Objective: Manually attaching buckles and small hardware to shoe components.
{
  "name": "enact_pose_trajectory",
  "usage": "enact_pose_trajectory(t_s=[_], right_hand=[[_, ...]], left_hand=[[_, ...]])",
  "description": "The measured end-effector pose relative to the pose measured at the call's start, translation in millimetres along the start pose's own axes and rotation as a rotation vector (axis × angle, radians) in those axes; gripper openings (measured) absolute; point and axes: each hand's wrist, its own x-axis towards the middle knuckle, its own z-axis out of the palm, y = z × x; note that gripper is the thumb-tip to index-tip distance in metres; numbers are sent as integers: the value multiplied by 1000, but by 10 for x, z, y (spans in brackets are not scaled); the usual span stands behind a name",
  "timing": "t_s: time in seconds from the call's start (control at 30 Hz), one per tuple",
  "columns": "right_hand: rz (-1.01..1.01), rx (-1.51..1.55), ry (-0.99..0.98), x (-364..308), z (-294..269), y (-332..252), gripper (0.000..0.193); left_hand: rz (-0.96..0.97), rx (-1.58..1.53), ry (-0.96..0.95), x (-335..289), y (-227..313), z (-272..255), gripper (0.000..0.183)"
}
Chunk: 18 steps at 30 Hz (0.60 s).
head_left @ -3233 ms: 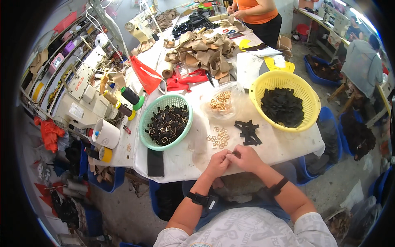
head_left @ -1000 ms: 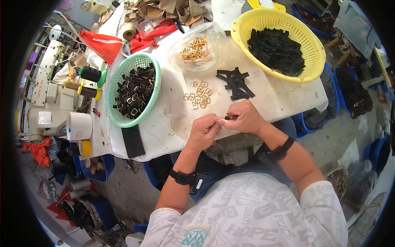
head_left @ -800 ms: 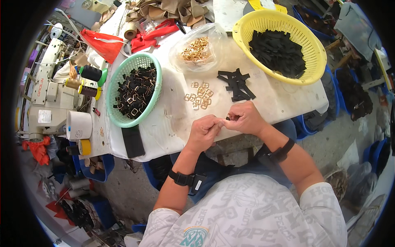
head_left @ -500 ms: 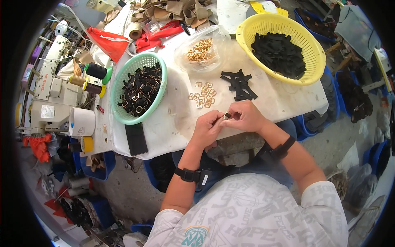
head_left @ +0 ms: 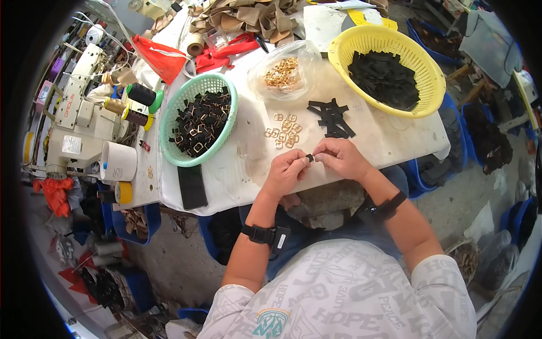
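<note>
My left hand [head_left: 285,173] and my right hand [head_left: 342,159] meet above the table's near edge. Pinched between their fingertips is a small black strap piece [head_left: 309,157]; fingers cover most of it, and any buckle on it is hidden. Just beyond the hands lies a loose group of gold square buckles [head_left: 291,127]. To the right of these, several black strap pieces [head_left: 332,117] lie in a crossed pile. A green basket [head_left: 232,122] at the left holds many black straps with gold buckles on them. The yellow basket [head_left: 436,85] at the right is filled with plain black straps.
An open plastic bag [head_left: 257,85] of gold buckles sits at mid-table. By the green basket lies a black phone [head_left: 192,187]. A sewing machine [head_left: 76,113] with thread spools stands on the left, and tan scraps [head_left: 248,17] are heaped at the back. Blue bins surround the table.
The black piece has turned between my fingers, and the gold edge seen before is now hidden. My right fingers have shifted slightly right. The whole view has moved a little.
</note>
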Motion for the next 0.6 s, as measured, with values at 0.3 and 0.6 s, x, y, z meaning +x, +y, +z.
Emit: enact_pose_trajectory(t_s=[0.3, 0.6], right_hand=[[-23, -87, -107, -19, -36, 22, 6], [48, 4, -139, -38, -55, 36, 6]], left_hand=[[-138, -23, -92, 55, 88, -43, 16], [-187, 103, -126, 110, 219, -42, 19]])
